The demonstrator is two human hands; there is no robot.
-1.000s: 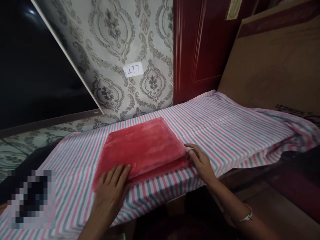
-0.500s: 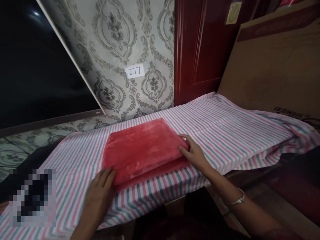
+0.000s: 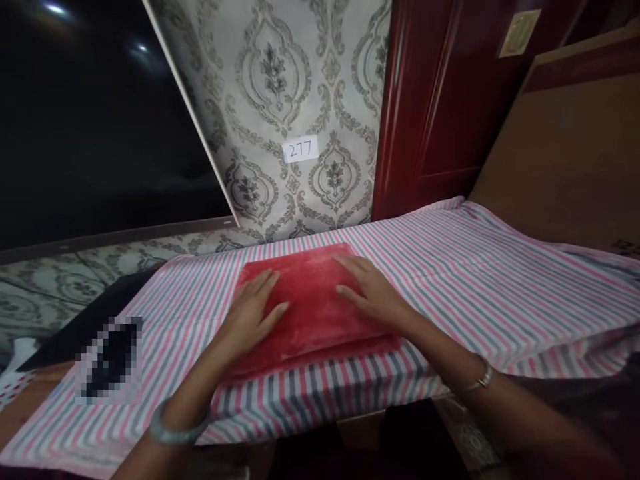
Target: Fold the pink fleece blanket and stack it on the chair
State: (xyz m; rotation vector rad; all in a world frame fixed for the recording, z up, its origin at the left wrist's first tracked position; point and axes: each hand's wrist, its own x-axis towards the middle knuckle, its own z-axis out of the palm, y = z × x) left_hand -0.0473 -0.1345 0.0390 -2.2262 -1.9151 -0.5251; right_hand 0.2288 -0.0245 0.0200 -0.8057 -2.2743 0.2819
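Note:
A folded red cloth (image 3: 310, 313), plush in look, lies near the front edge of a table covered by a striped sheet (image 3: 450, 280). On its left part rests my left hand (image 3: 253, 310), palm down with fingers stretched and thumb apart. My right hand (image 3: 373, 290) lies flat over the right part, its fingers pointing up and left. Both hands are open and hold nothing. The cloth's lower layer shows along the front edge. How many folds it has I cannot tell.
A dark pixelated object (image 3: 111, 360) lies on the sheet at the left. Behind stand a black television screen (image 3: 100, 133) and a patterned wall with a paper label "277" (image 3: 301, 149). A large cardboard box (image 3: 575, 147) leans at the right, beside a dark red door (image 3: 445, 100).
Both hands have left the cloth's front edges and moved onto its top, fingers now spread flat. The cloth's raised front edge has come down. The view has shifted left.

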